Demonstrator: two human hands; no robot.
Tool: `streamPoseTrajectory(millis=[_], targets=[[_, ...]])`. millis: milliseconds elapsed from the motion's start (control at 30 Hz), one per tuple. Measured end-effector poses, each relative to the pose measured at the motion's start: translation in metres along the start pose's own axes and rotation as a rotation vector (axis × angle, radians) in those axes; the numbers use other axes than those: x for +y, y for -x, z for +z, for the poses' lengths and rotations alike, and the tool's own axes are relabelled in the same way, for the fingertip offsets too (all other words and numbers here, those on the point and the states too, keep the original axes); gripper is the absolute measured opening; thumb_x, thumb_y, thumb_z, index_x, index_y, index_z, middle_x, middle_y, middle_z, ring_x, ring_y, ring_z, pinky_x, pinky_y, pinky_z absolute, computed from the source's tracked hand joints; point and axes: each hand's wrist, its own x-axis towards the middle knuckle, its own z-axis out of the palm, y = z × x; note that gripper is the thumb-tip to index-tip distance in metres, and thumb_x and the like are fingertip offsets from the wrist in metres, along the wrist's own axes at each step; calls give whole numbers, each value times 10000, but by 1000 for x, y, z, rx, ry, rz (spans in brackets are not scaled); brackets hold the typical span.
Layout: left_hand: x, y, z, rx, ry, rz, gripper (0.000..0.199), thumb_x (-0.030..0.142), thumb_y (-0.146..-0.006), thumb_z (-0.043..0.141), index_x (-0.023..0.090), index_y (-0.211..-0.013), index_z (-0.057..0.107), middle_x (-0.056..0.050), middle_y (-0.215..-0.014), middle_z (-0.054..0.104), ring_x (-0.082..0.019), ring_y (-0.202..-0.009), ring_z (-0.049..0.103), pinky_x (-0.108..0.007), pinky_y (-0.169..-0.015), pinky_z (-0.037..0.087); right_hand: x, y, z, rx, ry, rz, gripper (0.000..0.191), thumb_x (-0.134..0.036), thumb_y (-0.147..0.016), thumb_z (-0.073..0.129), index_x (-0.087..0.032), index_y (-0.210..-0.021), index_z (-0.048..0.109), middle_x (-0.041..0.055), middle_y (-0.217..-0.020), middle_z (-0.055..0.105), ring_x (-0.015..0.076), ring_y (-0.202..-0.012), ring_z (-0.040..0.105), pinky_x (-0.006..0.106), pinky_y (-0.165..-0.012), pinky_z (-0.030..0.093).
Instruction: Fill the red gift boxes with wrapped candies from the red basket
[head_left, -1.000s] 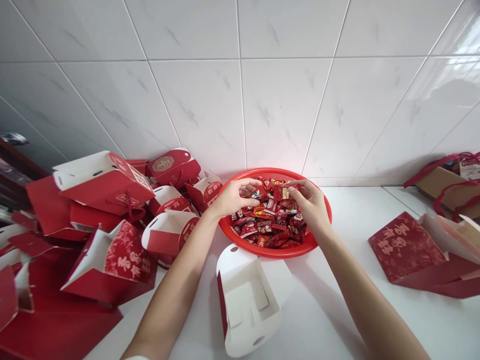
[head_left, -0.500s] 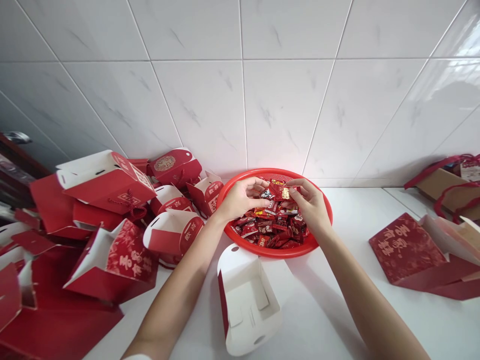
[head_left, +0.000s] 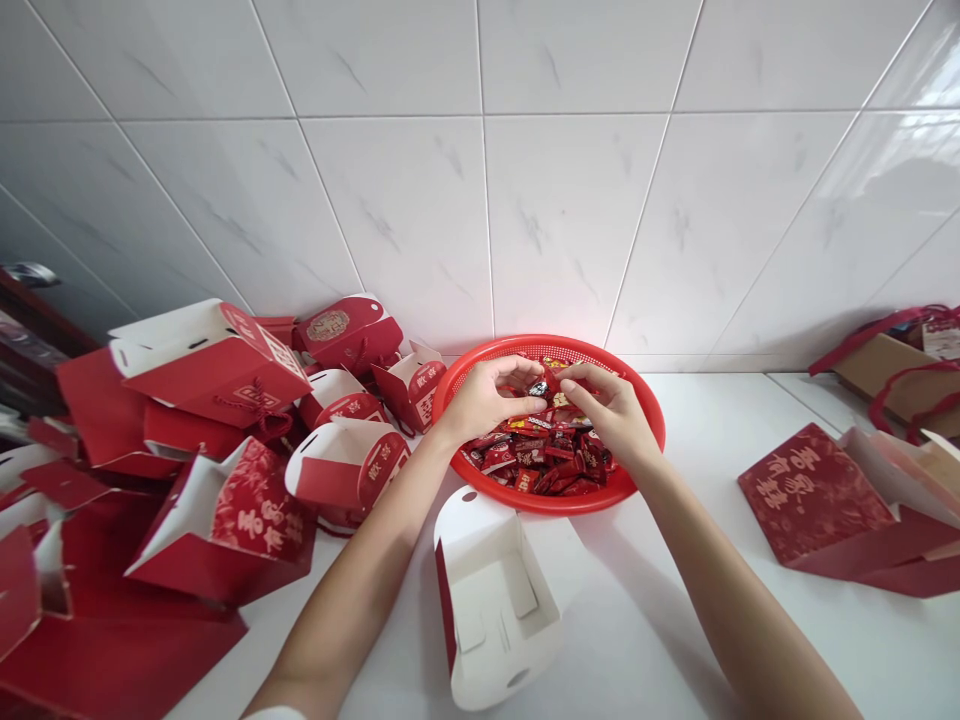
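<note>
A red plastic basket [head_left: 651, 440] holds a heap of wrapped candies [head_left: 551, 470] in mostly red wrappers. Over the heap, my left hand [head_left: 487, 400] curls its fingers and thumb round a dark-and-white wrapped candy [head_left: 538, 388]. Close beside it, my right hand [head_left: 613, 410] pinches a red wrapped candy with a gold patch [head_left: 559, 397], held against the left fingertips. The fingers partly cover both candies. Nearer to me stands an open red box with a white inside [head_left: 499, 600], and nothing lies in it.
Several red gift boxes [head_left: 217, 360] are piled on the left, many with open tops. To the right lies a dark red box with gold lettering [head_left: 817, 500], and behind it a brown box with red ribbon [head_left: 877, 375]. A tiled wall [head_left: 555, 220] stands behind the basket.
My right hand has moved slightly left with its candy, bringing its fingertips up to my left hand. The left hand has barely moved. The boxes and basket stay put.
</note>
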Motion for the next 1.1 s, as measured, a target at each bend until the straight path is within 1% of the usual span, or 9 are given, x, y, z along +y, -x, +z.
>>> streamPoseTrajectory(millis=[167,467,567,667,767,833,900,1000,1100], targets=[[1,1,-4,-55,20,14,422,253,-679,867,159,-1070,738,-43,-1010,749,-200,-976,705,-376,-956,573,2,0,0,-33,-39,40,397,-569,-727,849,-215,-845,714,38,-876,670,184,-658,651,378,-610,663],[3,4,-17,-224,209,-101,510,204,-609,940,163,-1067,720,-11,-883,720,-144,-796,673,-314,-802,561,-7,3,-2,-141,-162,134,330,-493,-715,888,-210,-801,743,46,-991,659,182,-763,647,325,-581,641],[2,3,-16,-208,244,-96,496,234,-615,948,168,-1048,717,-22,-926,739,-161,-862,688,-330,-850,567,-6,2,-2,-108,-153,109,347,-505,-708,884,-209,-805,731,36,-933,636,184,-764,629,326,-579,641],[1,2,-16,-157,214,-76,446,305,-677,917,166,-1054,722,-52,-1032,755,-193,-974,707,-350,-916,569,-3,0,-3,-29,-101,73,378,-541,-709,860,-215,-815,701,13,-826,596,175,-711,594,339,-581,644],[-3,1,-19,-143,83,-95,417,380,-772,834,166,-1111,720,-82,-1114,765,-226,-1037,719,-379,-947,571,1,-1,-3,36,6,62,377,-562,-734,808,-222,-818,669,20,-822,607,183,-683,596,368,-588,650],[-7,0,-22,-170,-81,-123,386,393,-814,777,165,-1121,725,-92,-1117,774,-244,-1041,724,-386,-940,571,4,-2,-3,52,108,61,345,-552,-757,759,-227,-802,653,35,-840,636,196,-668,616,377,-568,639],[-11,-1,-24,-264,-303,-184,343,357,-831,742,160,-1111,740,-103,-1096,783,-263,-1018,731,-380,-913,566,8,-3,-3,58,196,63,290,-511,-773,722,-233,-774,639,36,-809,651,201,-626,623,374,-540,613],[-15,-1,-23,-486,-615,-274,344,268,-792,759,168,-1121,770,-111,-1112,791,-295,-1037,727,-362,-908,534,12,-3,-3,72,259,63,207,-429,-784,691,-240,-739,621,20,-733,642,189,-557,599,374,-551,583],[-14,0,-18,-603,-755,-288,459,272,-730,822,196,-1181,780,-94,-1156,788,-311,-1087,706,-329,-903,509,13,-3,-3,91,299,54,160,-386,-791,665,-241,-740,620,22,-734,645,188,-562,580,378,-582,570]])
